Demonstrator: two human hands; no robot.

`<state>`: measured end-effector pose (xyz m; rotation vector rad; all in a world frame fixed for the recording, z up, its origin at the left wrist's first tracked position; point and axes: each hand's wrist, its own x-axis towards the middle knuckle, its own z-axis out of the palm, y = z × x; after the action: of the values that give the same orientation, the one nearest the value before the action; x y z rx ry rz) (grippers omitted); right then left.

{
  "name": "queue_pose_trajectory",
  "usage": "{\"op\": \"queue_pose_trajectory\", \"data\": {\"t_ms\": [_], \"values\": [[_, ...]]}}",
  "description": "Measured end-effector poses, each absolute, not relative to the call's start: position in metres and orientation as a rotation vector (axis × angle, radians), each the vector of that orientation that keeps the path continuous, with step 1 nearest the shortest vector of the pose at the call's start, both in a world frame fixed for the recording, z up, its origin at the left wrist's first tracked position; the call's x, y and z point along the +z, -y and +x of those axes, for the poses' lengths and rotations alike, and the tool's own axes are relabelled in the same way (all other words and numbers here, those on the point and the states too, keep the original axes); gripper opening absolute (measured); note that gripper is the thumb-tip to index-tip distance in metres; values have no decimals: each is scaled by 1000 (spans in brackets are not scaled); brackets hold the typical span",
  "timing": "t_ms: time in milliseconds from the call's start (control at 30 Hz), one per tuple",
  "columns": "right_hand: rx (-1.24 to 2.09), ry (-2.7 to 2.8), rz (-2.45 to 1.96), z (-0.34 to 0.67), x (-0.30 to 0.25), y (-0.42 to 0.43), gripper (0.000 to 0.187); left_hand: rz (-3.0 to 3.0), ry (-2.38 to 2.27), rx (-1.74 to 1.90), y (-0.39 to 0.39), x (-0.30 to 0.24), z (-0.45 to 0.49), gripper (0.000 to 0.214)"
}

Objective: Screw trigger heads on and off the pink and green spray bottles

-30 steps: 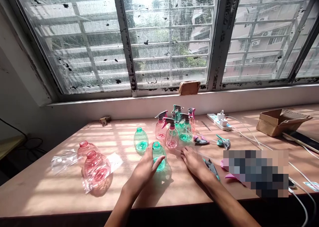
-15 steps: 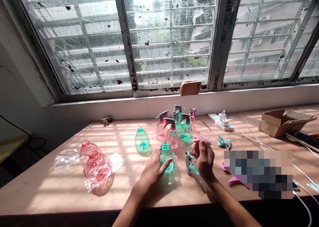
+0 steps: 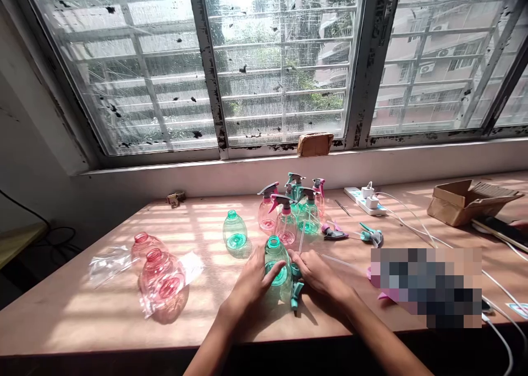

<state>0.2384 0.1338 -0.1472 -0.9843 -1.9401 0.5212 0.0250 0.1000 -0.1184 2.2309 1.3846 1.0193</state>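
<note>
Green bottle stands upright at the table's near middle, neck bare; left hand curls round its left side. Right hand pinches a green spray head just beside it, trigger end low, tube up. Progress, as judged: the far cluster of bottles wears heads; four necks are open — the held one, another green bottle farther left, two pink bottles at left, near one partly in plastic. Right fingertips are partly hidden; pixelation masks items at right; rear cluster overlaps — exact count unclear.
</note>
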Motion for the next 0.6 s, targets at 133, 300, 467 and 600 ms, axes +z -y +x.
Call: {"op": "queue_pose_trajectory", "data": {"t_ms": [133, 300, 467, 600], "values": [[463, 1830, -976, 239, -141, -134, 43, 2218, -1381, 1012, -99, -117, 25, 59], [346, 1512, -955, 244, -135, -128, 52, 2197, -1398, 1002, -98, -116, 25, 62], [276, 1340, -839, 246, -138, -123, 41, 2188, -1393, 989, -98, -116, 25, 61], [244, 1330, -777, 246, -142, -120, 32, 2184, -1393, 990, -97, -115, 26, 61]]}}
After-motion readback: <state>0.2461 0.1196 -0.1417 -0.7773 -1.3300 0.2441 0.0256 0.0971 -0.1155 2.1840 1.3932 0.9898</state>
